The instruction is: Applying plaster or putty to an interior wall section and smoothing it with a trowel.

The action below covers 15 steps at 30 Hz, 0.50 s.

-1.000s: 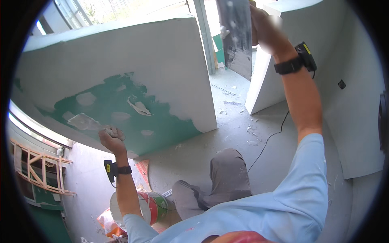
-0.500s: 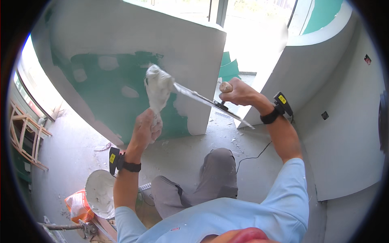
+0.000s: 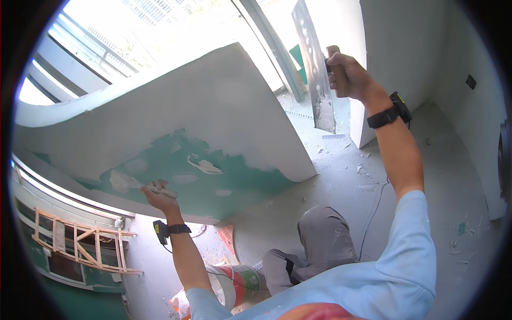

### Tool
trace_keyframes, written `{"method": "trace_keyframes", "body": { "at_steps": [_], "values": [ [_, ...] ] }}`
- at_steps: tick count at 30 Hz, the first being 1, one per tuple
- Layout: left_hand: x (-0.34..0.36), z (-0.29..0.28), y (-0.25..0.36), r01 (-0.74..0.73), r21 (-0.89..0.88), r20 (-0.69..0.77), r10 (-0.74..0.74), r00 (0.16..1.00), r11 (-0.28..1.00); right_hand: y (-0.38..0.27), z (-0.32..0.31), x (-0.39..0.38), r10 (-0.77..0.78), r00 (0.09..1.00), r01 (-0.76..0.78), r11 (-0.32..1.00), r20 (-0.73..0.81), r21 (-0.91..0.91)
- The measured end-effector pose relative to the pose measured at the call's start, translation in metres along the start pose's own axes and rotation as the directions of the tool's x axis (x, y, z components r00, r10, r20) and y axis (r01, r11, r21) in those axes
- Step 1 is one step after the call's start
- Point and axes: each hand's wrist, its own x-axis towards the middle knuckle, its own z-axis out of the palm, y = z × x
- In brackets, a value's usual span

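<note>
My left hand (image 3: 161, 197) is closed around the handle of a putty knife (image 3: 124, 181), whose head is coated in white plaster and lies against or just before the green part of the low curved wall (image 3: 213, 181). To the right of it, a thick smear of plaster (image 3: 206, 166) sticks to the green surface. My right hand (image 3: 351, 79) grips the wooden handle of a long, flat finishing trowel (image 3: 313, 69). The trowel is raised upright beyond the wall's right end, its metal blade streaked with plaster residue.
Below my left arm stands a red, green and white bucket (image 3: 246, 285), with an orange and white bag (image 3: 180, 304) beside it. A wooden frame (image 3: 88, 240) lies at far left. A thin cable (image 3: 376, 210) and plaster scraps (image 3: 365, 170) are on the floor near my knees.
The trowel and putty knife were close together and are now apart. My left hand went left and down to the wall; my right lifted the trowel. A new plaster smear shows on the green.
</note>
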Motion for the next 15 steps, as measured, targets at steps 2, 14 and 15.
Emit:
{"method": "trace_keyframes", "body": {
  "at_steps": [2, 14, 15],
  "values": [
    [0.003, 0.012, -0.014, -0.027, -0.003, -0.055, 0.026, 0.998, 1.000, 0.017, -0.001, 0.005, 0.027, 0.992, -0.036, 0.997, -0.127, -0.069],
    [0.012, 0.028, -0.028, -0.142, 0.072, -0.216, 0.154, 0.964, 0.987, 0.060, -0.041, 0.042, 0.015, 0.995, -0.012, 1.000, -0.101, 0.022],
    [0.017, 0.014, -0.034, -0.226, 0.061, -0.167, 0.233, 0.958, 0.972, 0.046, -0.030, 0.045, -0.023, 0.997, 0.022, 1.000, -0.073, -0.011]
  ]
}}
